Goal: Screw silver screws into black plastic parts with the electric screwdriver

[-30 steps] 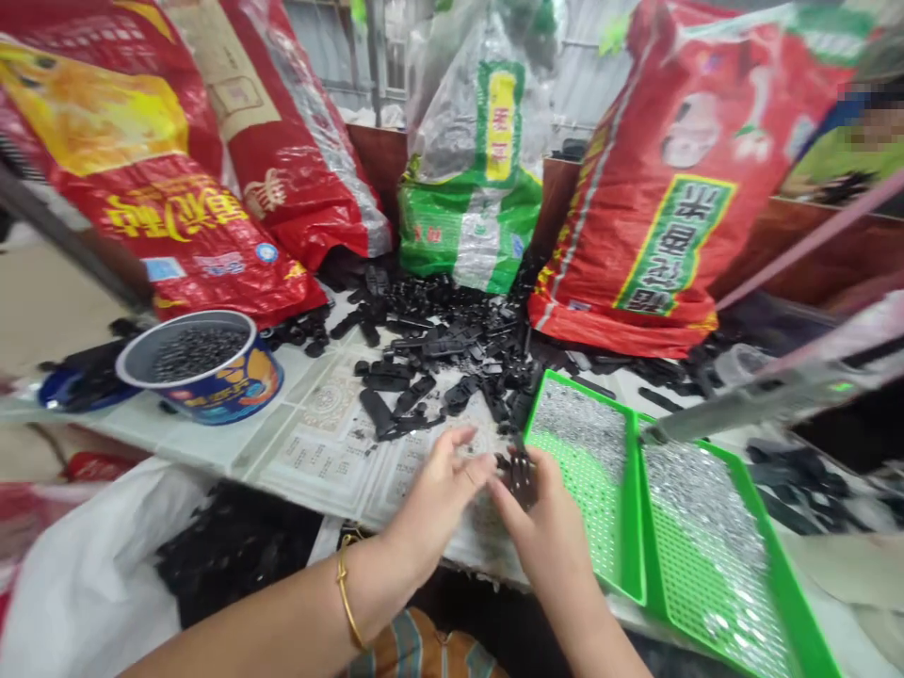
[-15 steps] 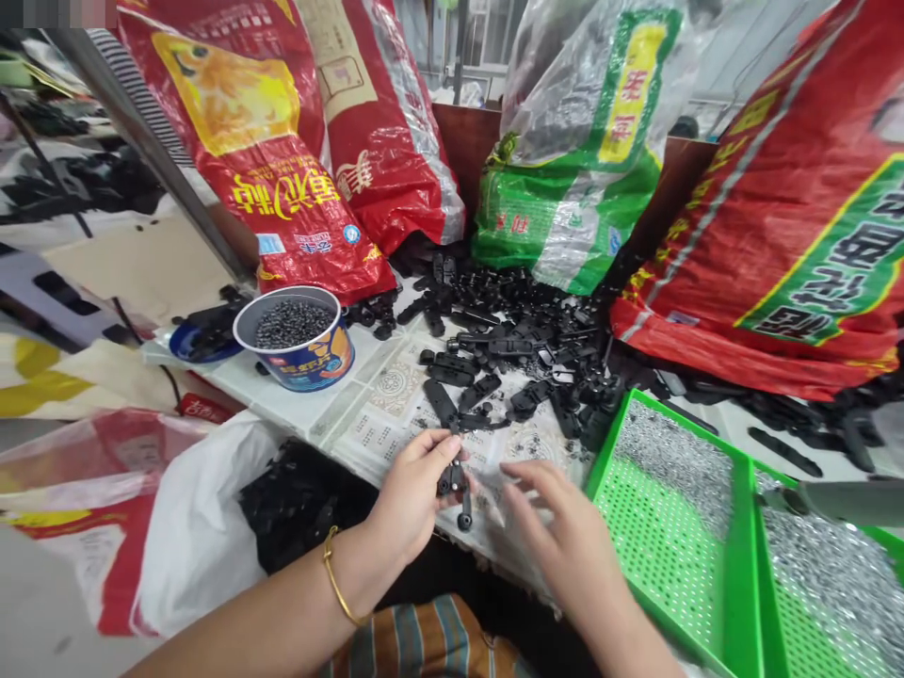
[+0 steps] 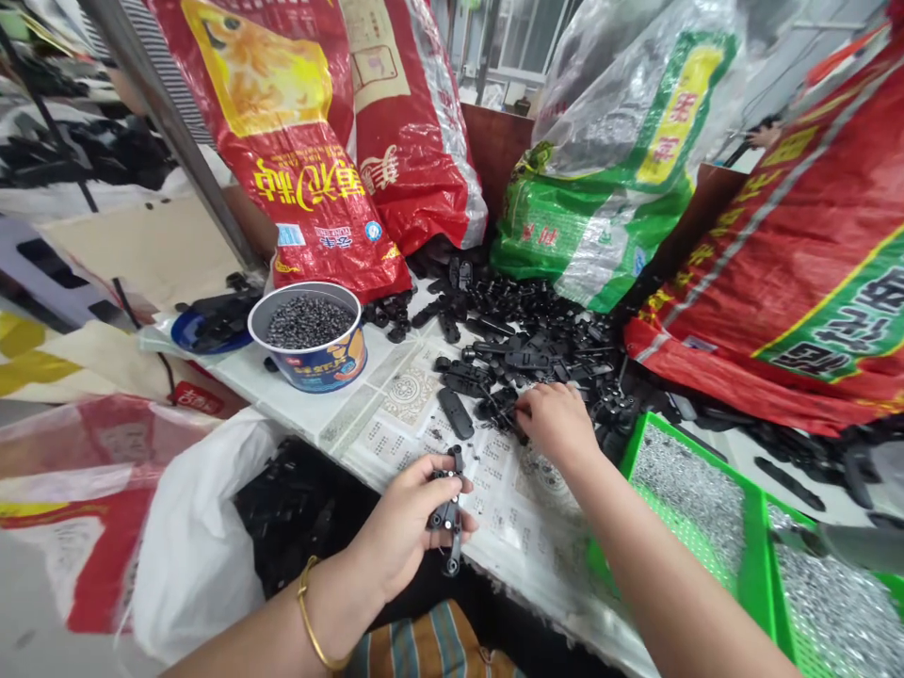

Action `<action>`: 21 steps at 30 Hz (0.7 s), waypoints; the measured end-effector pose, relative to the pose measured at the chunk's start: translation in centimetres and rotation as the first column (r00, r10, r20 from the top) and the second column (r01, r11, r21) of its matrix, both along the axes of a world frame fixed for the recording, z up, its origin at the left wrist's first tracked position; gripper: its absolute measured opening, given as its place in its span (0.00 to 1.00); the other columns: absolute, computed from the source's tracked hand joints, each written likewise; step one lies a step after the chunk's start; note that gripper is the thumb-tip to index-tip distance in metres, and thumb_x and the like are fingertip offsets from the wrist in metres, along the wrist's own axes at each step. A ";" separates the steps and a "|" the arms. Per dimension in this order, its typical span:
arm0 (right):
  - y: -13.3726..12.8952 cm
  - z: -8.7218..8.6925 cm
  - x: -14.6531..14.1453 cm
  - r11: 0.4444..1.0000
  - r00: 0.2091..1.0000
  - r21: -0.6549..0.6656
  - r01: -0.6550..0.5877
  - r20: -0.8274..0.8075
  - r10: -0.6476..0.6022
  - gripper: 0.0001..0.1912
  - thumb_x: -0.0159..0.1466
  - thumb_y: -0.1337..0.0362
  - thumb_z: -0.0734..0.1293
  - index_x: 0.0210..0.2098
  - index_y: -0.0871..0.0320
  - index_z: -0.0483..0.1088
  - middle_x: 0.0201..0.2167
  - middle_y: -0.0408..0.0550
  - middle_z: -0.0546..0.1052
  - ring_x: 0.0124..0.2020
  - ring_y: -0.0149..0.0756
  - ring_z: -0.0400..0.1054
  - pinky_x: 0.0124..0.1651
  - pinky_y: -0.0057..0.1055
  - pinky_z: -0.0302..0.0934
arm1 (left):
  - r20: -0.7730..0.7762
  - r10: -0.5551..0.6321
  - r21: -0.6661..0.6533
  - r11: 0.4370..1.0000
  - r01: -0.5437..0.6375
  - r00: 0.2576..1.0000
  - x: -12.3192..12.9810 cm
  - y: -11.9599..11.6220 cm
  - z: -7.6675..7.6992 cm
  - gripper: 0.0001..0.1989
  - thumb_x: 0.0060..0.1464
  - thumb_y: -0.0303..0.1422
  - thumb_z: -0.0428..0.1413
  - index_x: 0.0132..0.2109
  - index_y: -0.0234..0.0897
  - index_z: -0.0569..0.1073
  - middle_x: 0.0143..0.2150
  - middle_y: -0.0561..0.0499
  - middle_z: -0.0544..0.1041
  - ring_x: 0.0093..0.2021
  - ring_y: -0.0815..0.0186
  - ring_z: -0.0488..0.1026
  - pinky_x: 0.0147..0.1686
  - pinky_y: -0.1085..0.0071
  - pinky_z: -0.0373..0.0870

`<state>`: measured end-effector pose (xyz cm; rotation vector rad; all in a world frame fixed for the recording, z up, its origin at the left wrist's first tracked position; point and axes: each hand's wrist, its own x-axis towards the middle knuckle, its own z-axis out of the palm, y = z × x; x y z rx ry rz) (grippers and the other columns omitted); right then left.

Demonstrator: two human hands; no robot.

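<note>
A black plastic part (image 3: 452, 513), long and jointed with arms at both ends, is gripped between the thumb and fingers of my left hand (image 3: 416, 504) near the table's front edge. My right hand (image 3: 557, 424) reaches into the near side of a heap of black plastic parts (image 3: 529, 353). Its fingers are bent down against the pieces, and what they pinch, if anything, is hidden. One flat black oblong piece (image 3: 456, 414) lies on the tabletop (image 3: 395, 433) between the two hands and the heap.
A blue tub (image 3: 307, 339) of small dark bits stands left. Green perforated trays (image 3: 759, 537) of small shiny metal pieces sit right. Red sacks (image 3: 311, 207) and a green-and-clear sack (image 3: 593, 207) line the back. A white sack (image 3: 190, 527) of black pieces hangs below the left edge.
My right hand has moved forward from beside my left hand to the heap of parts. My left hand keeps its part and sits slightly lower. The view has shifted a little.
</note>
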<state>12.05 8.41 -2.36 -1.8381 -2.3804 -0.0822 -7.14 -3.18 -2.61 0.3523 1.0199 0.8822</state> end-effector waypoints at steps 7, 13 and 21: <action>-4.8 1.1 0.7 0.984 0.808 -0.119 0.129 -0.562 -0.174 0.08 0.57 0.58 0.64 0.31 0.54 0.71 0.29 0.44 0.77 0.28 0.33 0.69 0.32 0.30 0.62 | 0.009 0.023 0.003 1.000 -0.023 1.000 0.7 1.5 0.1 0.09 0.49 0.29 0.55 0.39 0.36 0.65 0.38 0.49 0.73 0.25 0.70 0.73 0.28 0.72 0.69; -9.6 0.3 -1.2 0.982 0.543 -0.188 0.020 -0.823 -0.168 0.09 0.56 0.61 0.66 0.37 0.54 0.67 0.34 0.45 0.77 0.35 0.33 0.73 0.41 0.33 0.67 | 0.012 -0.022 0.112 0.993 0.020 1.000 2.4 1.7 0.6 0.11 0.47 0.31 0.58 0.39 0.37 0.65 0.36 0.51 0.73 0.28 0.71 0.72 0.31 0.73 0.67; -11.4 0.1 -1.5 0.981 0.485 -0.191 -0.040 -0.862 -0.148 0.08 0.57 0.63 0.65 0.37 0.54 0.67 0.35 0.46 0.77 0.36 0.35 0.73 0.44 0.36 0.67 | -0.163 0.013 0.234 0.972 0.026 0.987 3.7 0.9 0.5 0.10 0.45 0.29 0.57 0.36 0.36 0.66 0.25 0.56 0.71 0.23 0.73 0.69 0.27 0.75 0.63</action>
